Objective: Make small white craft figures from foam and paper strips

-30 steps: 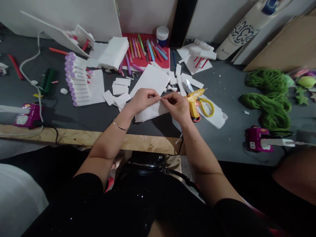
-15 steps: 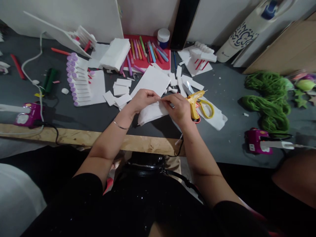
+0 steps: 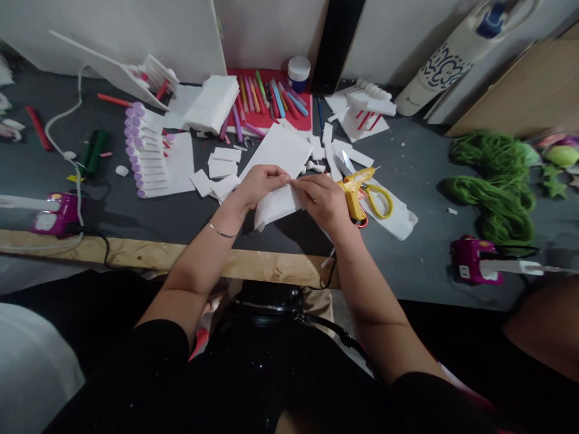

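Observation:
My left hand (image 3: 263, 182) and my right hand (image 3: 323, 199) meet at the fingertips, thumbs and forefingers pinched together. What they pinch is too small and covered to make out. Under them a folded white paper (image 3: 277, 208) lies at the table's front, partly hidden by the hands. Just behind, a flat white board (image 3: 281, 147) rests on the table. Close to my right hand lie a yellow glue gun (image 3: 354, 191) and yellow-handled scissors (image 3: 380, 201), the scissors on a white strip. Left of my left hand are several small white rectangular pieces (image 3: 223, 169).
Coloured markers (image 3: 260, 96) lie on a red sheet at the back, beside a white-lidded jar (image 3: 299, 72). A white bottle (image 3: 446, 66) and green yarn (image 3: 491, 181) are at right. Purple power sockets (image 3: 477, 260) with cables stand near the edge. A person sits on either side.
The hands stay pinched together almost in place. The white paper beneath shows slightly differently, its right part more covered. The whole view has shifted a little.

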Action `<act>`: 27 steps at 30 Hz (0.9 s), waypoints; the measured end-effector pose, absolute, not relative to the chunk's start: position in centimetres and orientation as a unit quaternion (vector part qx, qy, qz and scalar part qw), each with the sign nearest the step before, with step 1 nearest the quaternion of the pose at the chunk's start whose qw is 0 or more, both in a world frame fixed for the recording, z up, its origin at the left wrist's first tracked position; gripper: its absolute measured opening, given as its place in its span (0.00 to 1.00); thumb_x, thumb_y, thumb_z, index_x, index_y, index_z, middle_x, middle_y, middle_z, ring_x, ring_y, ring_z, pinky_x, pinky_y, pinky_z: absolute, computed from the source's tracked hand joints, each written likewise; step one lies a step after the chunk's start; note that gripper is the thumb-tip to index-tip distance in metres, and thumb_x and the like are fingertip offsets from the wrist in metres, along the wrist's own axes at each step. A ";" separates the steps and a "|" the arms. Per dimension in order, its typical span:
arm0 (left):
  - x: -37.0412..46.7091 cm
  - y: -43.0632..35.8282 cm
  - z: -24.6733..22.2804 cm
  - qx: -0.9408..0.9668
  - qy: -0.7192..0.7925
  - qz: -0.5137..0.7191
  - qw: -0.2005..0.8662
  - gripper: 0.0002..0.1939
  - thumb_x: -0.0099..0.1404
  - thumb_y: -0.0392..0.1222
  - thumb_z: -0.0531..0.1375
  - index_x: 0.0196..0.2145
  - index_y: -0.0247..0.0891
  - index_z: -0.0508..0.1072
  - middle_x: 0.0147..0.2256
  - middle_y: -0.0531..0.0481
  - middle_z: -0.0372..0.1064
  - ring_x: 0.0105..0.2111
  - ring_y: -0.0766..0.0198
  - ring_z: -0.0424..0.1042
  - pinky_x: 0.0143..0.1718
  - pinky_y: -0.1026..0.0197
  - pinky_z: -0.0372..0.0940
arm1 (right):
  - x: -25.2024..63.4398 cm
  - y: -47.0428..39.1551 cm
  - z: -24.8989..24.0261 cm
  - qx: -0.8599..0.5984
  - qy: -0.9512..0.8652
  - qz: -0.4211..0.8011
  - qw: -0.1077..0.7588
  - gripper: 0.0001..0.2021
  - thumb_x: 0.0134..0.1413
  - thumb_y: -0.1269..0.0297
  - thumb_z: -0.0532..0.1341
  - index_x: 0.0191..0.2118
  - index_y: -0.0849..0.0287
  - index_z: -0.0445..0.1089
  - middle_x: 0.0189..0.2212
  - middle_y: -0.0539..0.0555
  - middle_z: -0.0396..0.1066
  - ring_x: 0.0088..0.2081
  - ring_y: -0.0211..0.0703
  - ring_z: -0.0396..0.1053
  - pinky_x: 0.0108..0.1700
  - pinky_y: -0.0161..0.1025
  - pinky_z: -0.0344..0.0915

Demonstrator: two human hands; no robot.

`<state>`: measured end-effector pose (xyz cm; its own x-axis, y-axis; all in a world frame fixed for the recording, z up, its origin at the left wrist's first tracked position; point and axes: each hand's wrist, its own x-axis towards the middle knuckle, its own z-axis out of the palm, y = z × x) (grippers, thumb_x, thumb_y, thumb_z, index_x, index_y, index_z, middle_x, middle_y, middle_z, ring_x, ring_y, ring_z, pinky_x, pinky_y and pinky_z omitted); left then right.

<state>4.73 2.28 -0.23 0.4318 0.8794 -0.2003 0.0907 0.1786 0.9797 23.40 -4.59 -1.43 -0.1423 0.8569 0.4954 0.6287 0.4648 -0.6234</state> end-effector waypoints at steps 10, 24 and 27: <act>5.1 1.4 0.7 0.695 0.387 0.330 0.508 0.09 0.58 0.45 0.66 0.31 0.36 0.80 0.31 0.49 0.78 0.32 0.66 0.70 0.37 0.62 0.63 | 22.7 -4.7 -0.2 -0.559 -0.550 0.356 0.509 0.10 0.56 0.56 0.68 0.36 0.56 0.80 0.33 0.52 0.82 0.34 0.39 0.77 0.39 0.40 0.72; 5.0 1.6 0.3 0.669 0.397 0.301 0.551 0.12 0.58 0.48 0.68 0.31 0.35 0.80 0.23 0.54 0.68 0.25 0.70 0.60 0.28 0.64 0.53 | 22.7 -4.7 0.0 -0.581 -0.522 0.372 0.501 0.07 0.49 0.60 0.70 0.29 0.57 0.77 0.23 0.47 0.74 0.25 0.33 0.65 0.28 0.35 0.60; 4.9 1.6 0.5 0.677 0.386 0.300 0.550 0.12 0.58 0.48 0.67 0.31 0.35 0.79 0.24 0.53 0.69 0.26 0.70 0.61 0.28 0.64 0.54 | 22.6 -4.7 -0.1 -0.578 -0.523 0.372 0.504 0.07 0.49 0.60 0.69 0.28 0.57 0.76 0.23 0.46 0.72 0.25 0.32 0.63 0.27 0.34 0.58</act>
<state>4.92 1.63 0.51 0.5216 0.8529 -0.0198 0.1931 -0.0954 0.9765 22.63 -4.68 -0.10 0.1765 0.9795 0.0972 0.2297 0.0551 -0.9717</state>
